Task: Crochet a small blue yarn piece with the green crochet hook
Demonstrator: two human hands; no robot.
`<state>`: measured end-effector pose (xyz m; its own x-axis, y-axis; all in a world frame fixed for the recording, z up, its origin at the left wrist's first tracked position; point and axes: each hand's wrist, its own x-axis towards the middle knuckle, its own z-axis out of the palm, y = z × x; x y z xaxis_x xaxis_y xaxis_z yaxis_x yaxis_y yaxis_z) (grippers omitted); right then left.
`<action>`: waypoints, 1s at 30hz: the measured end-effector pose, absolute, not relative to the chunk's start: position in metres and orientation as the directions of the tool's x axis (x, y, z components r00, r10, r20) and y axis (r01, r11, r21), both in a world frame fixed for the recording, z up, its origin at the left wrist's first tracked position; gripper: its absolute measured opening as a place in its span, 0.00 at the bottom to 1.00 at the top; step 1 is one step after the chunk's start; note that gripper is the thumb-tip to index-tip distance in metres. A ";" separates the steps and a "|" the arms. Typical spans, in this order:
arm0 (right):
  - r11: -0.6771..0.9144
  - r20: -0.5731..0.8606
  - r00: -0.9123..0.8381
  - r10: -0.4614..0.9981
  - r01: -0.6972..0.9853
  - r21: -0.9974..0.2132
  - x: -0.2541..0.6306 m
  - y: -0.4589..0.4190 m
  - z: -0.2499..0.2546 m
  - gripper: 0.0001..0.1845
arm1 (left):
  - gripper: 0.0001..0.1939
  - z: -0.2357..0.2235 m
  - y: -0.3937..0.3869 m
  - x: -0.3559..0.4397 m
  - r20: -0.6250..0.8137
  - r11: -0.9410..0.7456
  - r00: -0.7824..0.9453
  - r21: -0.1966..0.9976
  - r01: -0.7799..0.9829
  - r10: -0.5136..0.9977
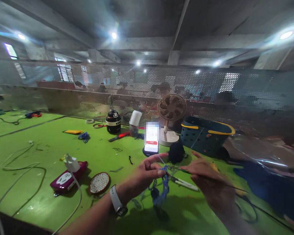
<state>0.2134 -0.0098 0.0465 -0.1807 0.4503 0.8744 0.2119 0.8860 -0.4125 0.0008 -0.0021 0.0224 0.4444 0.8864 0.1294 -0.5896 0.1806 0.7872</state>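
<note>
A: Which way does the blue yarn piece (pixel 165 186) point?

B: Its long axis runs roughly upright in the view. The upper end lies at the left fingertips; the body hangs below, the lower end curving toward the left of the view, above the green table (pixel 51 133).

A: And the left hand (pixel 149 169)?

B: Reaching in from lower left, closed in a pinch on the piece, index finger extended, with a thin strand running from it to the work. A pale-strapped watch (pixel 116 199) encircles the wrist.

A: The right hand (pixel 208 176)?

B: Entering from lower right, fingers directed leftward, closed on a slender tool (pixel 177 168) aimed at the upper end. Blur obscures its exact grip; whether the tool's tip enters the yarn cannot be told.
</note>
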 end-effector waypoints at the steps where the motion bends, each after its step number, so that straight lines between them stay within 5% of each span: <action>1: 0.875 0.863 -0.170 0.476 0.195 -0.444 0.216 -0.009 0.046 0.06 | 0.30 0.025 -0.002 0.000 0.126 0.183 0.447 0.790 -0.586 0.885; 5: 0.767 0.766 -0.043 0.642 0.066 -0.639 0.223 -0.006 0.043 0.03 | 0.27 0.029 -0.003 -0.001 0.148 0.169 0.462 0.800 -0.576 0.874; 9: 0.389 0.396 0.023 0.918 -0.242 -0.889 0.220 0.000 0.028 0.06 | 0.29 0.028 -0.006 0.000 0.147 0.133 0.488 0.859 -0.494 0.861; 12: 0.137 0.179 -0.077 0.981 -0.384 -0.913 0.204 0.001 0.012 0.07 | 0.37 0.023 -0.010 0.005 0.179 -0.024 0.399 0.932 -0.362 0.899; 13: 0.144 0.180 -0.073 0.981 -0.355 -0.924 0.198 0.000 0.009 0.07 | 0.40 0.020 -0.011 0.007 0.212 -0.110 0.338 0.949 -0.295 0.917; 15: 0.405 0.399 0.070 0.914 -0.143 -0.903 0.190 -0.003 0.005 0.07 | 0.42 0.015 -0.014 0.012 0.291 -0.264 0.215 0.953 -0.147 0.932; 16: 0.563 0.565 0.083 0.821 0.044 -0.825 0.188 -0.004 0.005 0.05 | 0.42 0.013 -0.016 0.014 0.322 -0.311 0.167 0.946 -0.093 0.932; 18: 0.796 0.854 -0.050 0.518 0.394 -0.460 0.189 -0.008 0.008 0.06 | 0.40 0.010 -0.019 0.019 0.348 -0.339 0.133 0.937 -0.087 0.928; 21: 0.819 0.923 -0.342 0.176 0.571 0.056 0.195 -0.012 0.016 0.15 | 0.40 0.008 -0.023 0.023 0.266 -0.196 0.211 0.933 -0.300 0.941; 23: 0.819 0.918 -0.381 0.111 0.558 0.132 0.199 -0.015 0.021 0.18 | 0.39 0.007 -0.022 0.023 0.186 -0.036 0.294 0.892 -0.450 0.938; 25: 0.885 0.933 -0.330 0.140 0.464 0.031 0.200 -0.016 0.026 0.16 | 0.36 0.007 -0.018 0.020 0.143 0.085 0.376 0.845 -0.527 0.915; 28: 0.905 0.900 -0.145 0.411 0.186 -0.383 0.199 -0.016 0.031 0.08 | 0.33 0.012 -0.010 0.009 0.135 0.169 0.498 0.838 -0.519 0.857; 30: 0.751 0.752 -0.023 0.659 -0.036 -0.659 0.198 -0.014 0.033 0.04 | 0.31 0.019 -0.007 0.001 0.140 0.170 0.538 0.857 -0.487 0.831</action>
